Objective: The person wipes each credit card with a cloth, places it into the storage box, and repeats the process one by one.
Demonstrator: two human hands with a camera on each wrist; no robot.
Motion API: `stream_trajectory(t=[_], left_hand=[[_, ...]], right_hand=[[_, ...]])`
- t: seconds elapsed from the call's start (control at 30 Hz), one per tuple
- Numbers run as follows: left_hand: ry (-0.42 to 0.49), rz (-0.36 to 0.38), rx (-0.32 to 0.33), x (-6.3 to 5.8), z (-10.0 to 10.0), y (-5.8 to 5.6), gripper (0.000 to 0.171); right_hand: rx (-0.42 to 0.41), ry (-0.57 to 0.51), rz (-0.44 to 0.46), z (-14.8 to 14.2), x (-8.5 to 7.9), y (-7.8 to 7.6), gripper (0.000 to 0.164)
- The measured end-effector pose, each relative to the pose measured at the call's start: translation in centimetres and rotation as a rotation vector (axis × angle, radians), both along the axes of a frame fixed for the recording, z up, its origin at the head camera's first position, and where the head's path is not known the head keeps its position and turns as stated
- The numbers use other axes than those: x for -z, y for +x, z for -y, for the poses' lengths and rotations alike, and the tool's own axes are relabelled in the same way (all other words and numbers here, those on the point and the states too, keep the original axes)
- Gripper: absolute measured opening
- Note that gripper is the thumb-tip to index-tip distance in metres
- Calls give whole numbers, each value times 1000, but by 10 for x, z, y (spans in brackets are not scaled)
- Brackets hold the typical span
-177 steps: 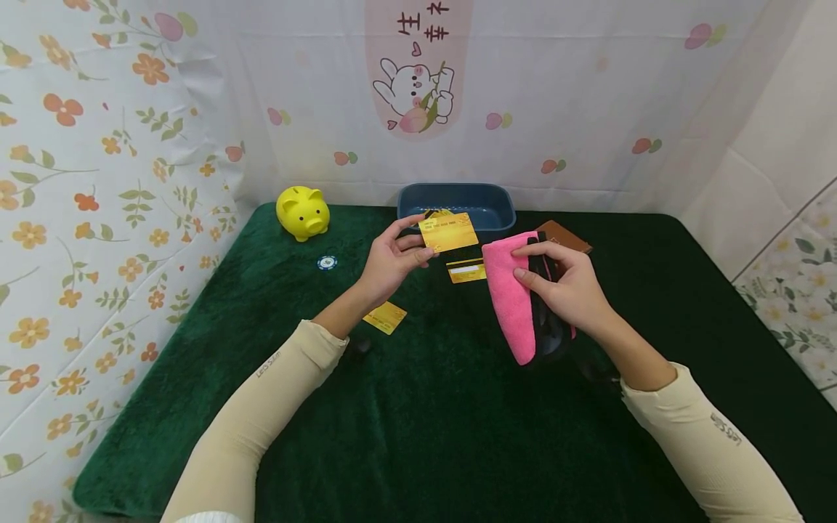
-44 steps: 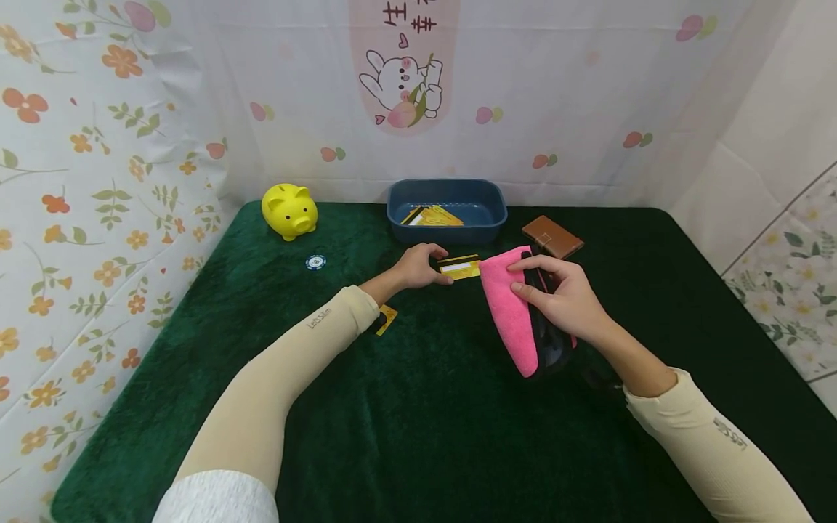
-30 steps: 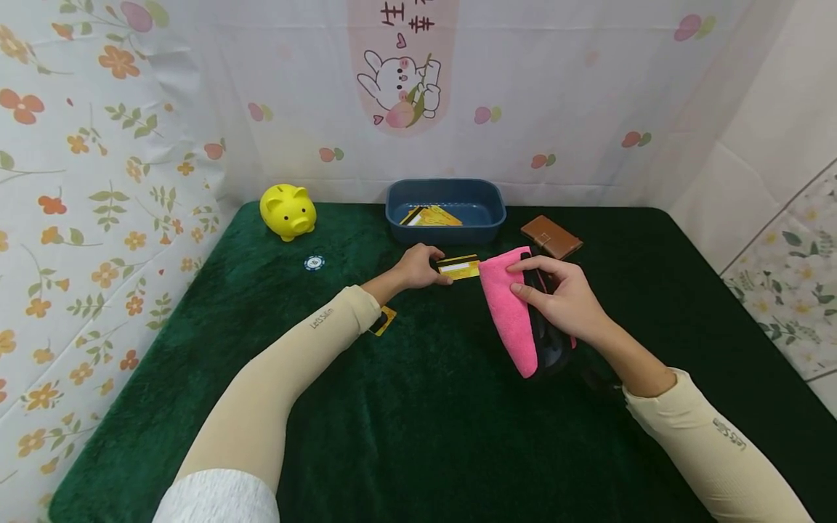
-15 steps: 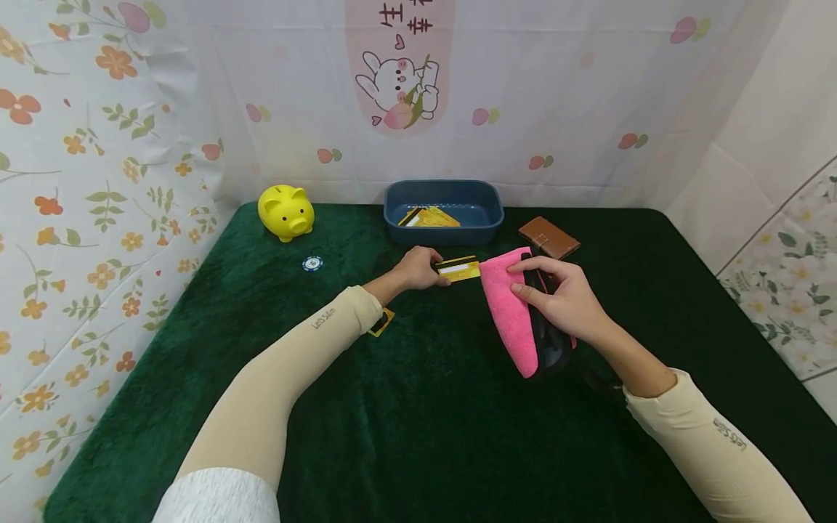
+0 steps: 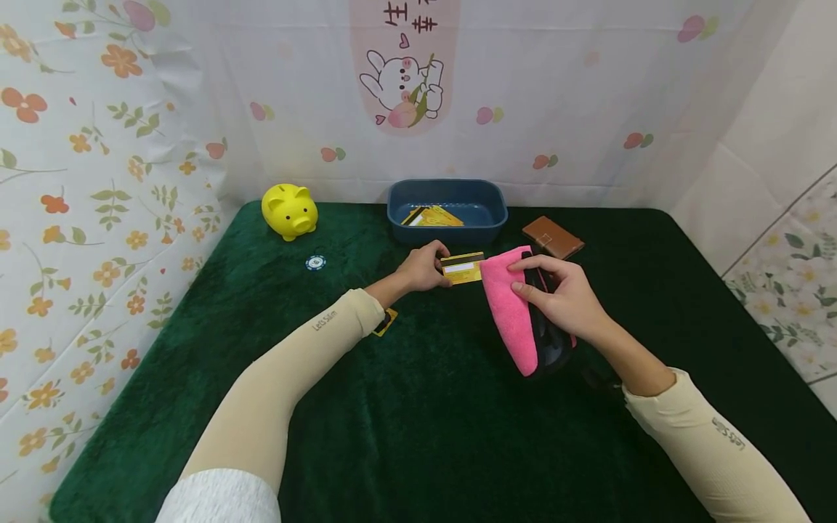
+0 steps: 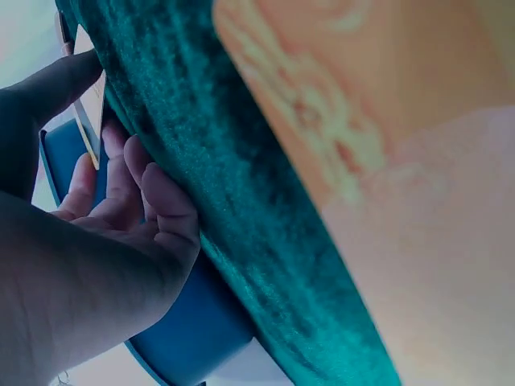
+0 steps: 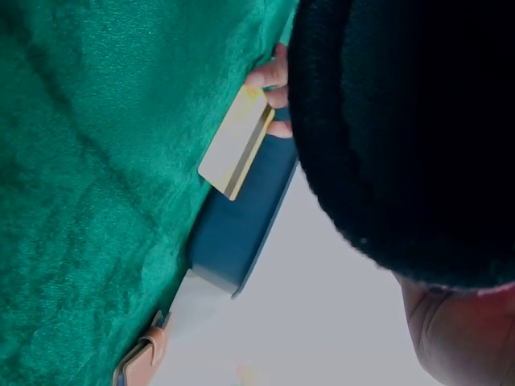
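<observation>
My left hand (image 5: 425, 267) pinches a gold bank card (image 5: 463, 269) by its left end, thumb on one side and fingers on the other. Its back, with black stripe and white panel, shows in the head view; the right wrist view shows the card (image 6: 92, 96) beside the blue tray's side. My right hand (image 5: 556, 287) grips a fuzzy pink pouch-like item (image 5: 508, 312) with black trim, fingers on top at its upper edge. In the right wrist view its dark hollow opening (image 7: 410, 137) covers much of the frame.
At the back stands a blue tray (image 5: 447, 234) holding several gold cards (image 5: 434, 216). A brown wallet (image 5: 554, 237) lies to its right; a yellow piggy bank (image 5: 290, 212) and poker chip (image 5: 315, 263) are left. Another gold card (image 5: 387, 322) lies partly under the left forearm.
The gold card held earlier has left the left hand, and more cards show in the tray. That hand moved down to the striped card and has just raised it slightly. The right hand keeps its grip.
</observation>
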State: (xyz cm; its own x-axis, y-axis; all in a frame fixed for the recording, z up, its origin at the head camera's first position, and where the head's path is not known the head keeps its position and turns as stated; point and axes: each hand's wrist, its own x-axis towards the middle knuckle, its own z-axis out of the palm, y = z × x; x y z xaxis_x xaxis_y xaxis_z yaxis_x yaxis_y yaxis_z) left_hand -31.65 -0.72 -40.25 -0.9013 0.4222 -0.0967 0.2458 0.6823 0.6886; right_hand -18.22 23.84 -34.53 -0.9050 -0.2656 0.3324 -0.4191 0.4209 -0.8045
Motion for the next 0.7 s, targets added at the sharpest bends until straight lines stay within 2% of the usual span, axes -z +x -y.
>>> stream_trajectory(t=[0.23,0.5,0.7], left_hand=[[148,-8,-25,-1,4,-2,43],[361,131,6,-7,15,0,44],[453,167,12,-13,21,7,47]], right_hand=[[-2,-7,3,-3,0,3,24],[-3,-12,10,-4,0,3,24],[2,-7,14,-4,-2,4,24]])
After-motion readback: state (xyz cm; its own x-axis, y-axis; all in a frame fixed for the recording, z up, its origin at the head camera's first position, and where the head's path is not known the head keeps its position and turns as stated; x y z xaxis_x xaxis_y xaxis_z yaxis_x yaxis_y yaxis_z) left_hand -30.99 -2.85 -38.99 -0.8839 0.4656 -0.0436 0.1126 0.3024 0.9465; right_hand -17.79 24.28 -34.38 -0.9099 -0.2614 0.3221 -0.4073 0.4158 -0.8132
